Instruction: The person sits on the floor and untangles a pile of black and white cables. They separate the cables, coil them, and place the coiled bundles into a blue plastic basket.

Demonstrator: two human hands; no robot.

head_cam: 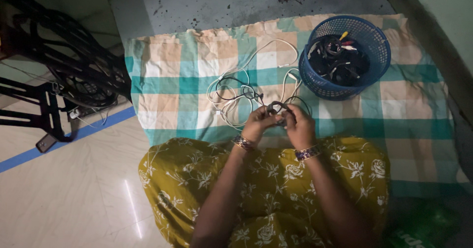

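Cables (241, 97) sprawl beside basket (345, 55), beyond both hands (278, 122).

The checked cloth (187, 85) is soft, matt woven fabric with frayed edges. The blue basket (345, 88) is latticed plastic. The white cables (231, 105) have smooth plastic sheathing. The floor tiles (74, 194) are polished and glossy, the black stand (49, 115) matt metal, the bangles (308, 153) shiny metal.

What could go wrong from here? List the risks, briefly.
1. The dark cable held between left hand and right hand runs into the loose tangle of white cables; pulling may tighten knots.
2. The blue basket stands close by; a snagged cable might tip it.
3. Dim light could hide small plugs.
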